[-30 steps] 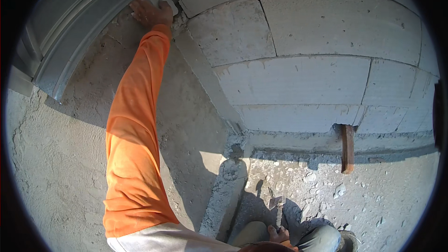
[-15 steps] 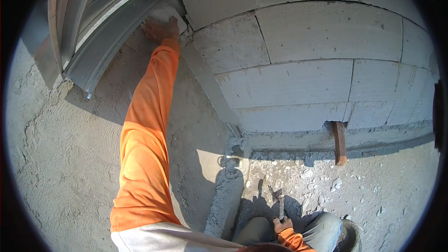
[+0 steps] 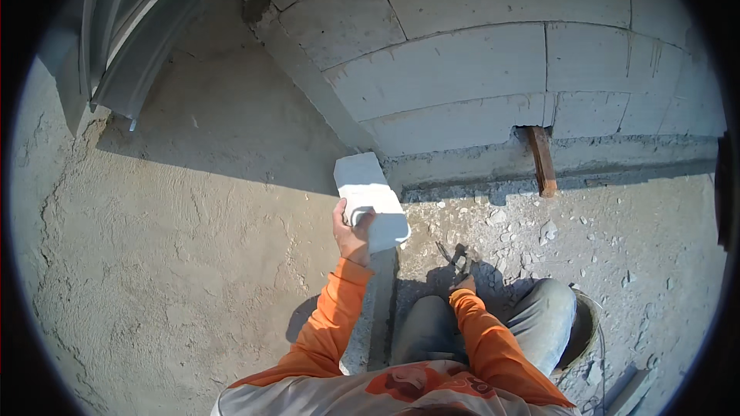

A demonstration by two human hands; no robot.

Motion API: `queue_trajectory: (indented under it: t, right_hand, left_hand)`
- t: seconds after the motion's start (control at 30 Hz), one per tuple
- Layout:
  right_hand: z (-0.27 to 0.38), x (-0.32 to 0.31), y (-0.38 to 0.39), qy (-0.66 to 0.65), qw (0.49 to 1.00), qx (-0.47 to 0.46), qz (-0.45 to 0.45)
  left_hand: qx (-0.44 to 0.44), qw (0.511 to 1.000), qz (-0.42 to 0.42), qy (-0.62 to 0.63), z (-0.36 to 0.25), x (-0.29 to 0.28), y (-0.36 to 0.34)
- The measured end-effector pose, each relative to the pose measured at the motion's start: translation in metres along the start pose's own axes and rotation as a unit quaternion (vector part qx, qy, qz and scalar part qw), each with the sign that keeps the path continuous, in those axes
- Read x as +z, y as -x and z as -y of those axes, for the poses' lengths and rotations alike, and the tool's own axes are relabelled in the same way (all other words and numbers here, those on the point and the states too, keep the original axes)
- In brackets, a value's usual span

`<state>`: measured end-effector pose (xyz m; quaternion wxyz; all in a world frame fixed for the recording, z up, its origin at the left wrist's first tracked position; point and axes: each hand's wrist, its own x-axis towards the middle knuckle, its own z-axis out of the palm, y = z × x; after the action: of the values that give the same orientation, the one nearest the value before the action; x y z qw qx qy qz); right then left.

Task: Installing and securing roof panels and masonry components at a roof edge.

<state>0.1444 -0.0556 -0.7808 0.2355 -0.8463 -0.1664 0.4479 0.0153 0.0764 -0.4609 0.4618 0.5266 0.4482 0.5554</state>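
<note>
One white block (image 3: 371, 177) was grasped in front of you by your left grip (image 3: 354, 237), thumb (image 3: 364, 221) over its face, probably to steady it, while your right grip (image 3: 465, 283) clasped what looked like a hammer (image 3: 461, 254) near your knees (image 3: 549, 304).

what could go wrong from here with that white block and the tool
The white block might slip, as only the left hand has a grip on it. The hammer-like tool in the right hand could hit the left if swung close. The wooden piece jutting from the wall might knock a reaching arm.
</note>
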Motion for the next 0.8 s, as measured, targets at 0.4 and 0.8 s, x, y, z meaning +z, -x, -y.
queue_trajectory:
  t: [0.4, 0.8]
  right_hand:
    - [-0.001, -0.298, 0.206, -0.212, 0.870, -0.388, -0.218]
    - [-0.249, -0.290, 0.109, 0.020, 0.956, -0.069, -0.286]
  left_hand:
    - [-0.136, 0.955, 0.196, -0.175, 0.014, -0.133, 0.118]
    - [-0.047, 0.886, 0.339, -0.312, -0.116, -0.182, 0.124]
